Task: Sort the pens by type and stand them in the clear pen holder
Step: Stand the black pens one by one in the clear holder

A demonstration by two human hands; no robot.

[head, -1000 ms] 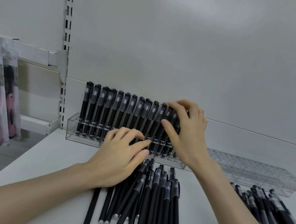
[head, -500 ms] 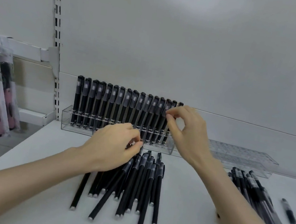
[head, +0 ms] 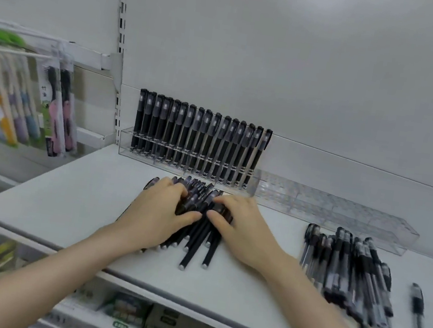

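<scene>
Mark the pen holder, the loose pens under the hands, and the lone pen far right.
pen holder (head: 126, 141), head view, bare left end wall.
loose pens (head: 193, 246), head view, barrel below the thumbs.
lone pen (head: 420, 326), head view, middle of barrel.

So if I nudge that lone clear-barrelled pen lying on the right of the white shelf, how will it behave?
The lone clear-barrelled pen looks slim and round, so it would probably roll. One end lies toward the white shelf's front edge, so it might drop off.
</scene>
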